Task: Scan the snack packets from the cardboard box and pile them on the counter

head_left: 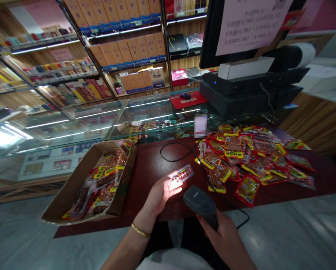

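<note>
In my left hand [162, 192] is a small clear-wrapped snack packet [182, 175], held above the dark red table [148, 165] with my fingers closed on it. Bright light falls on the packet and my fingertips. My right hand [221, 232] wraps round the handle of a black barcode scanner [200, 202], whose head points toward the packet. To the left stands an open cardboard box [130, 165] with snack packets inside. A loose heap of red and yellow snack packets [249, 159] lies to the right of the scanner.
A black cable [173, 160] loops over the table. Behind are a glass display counter [114, 116], a red mouse pad [194, 99] with a mouse, and a black monitor [210, 41] above a cash drawer [226, 101]. Shelves of boxes [128, 52] line the back.
</note>
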### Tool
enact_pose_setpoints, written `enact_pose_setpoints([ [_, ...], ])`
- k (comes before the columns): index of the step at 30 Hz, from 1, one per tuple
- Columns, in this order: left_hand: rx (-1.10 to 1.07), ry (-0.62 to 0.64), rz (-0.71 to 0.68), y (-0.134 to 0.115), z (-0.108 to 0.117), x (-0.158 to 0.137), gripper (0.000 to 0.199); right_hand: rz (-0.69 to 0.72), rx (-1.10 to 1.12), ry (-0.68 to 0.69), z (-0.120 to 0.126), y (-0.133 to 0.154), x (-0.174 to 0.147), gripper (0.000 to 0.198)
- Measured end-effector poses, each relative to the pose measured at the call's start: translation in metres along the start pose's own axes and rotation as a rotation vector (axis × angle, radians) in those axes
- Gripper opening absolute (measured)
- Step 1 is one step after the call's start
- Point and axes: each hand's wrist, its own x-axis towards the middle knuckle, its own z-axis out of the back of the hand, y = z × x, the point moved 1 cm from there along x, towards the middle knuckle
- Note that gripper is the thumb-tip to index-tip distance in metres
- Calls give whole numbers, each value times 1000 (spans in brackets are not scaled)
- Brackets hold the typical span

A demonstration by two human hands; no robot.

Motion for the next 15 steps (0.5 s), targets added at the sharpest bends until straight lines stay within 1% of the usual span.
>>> enact_pose_setpoints([
  [3,-9,17,-9,1,-2,0,55,-7,17,41,2,2,0,40],
  [5,-5,22,-7,1,-3,-1,55,-14,37,45,3,2,1,41],
  [8,6,35,-6,2,-6,-1,54,-22,72,70,0,3,3,41],
  [11,17,69,-17,3,-10,-1,50,-36,85,91,-7,2,8,44],
  [15,24,62,-31,4,-14,-2,42,-35,89,100,-13,2,14,45],
])
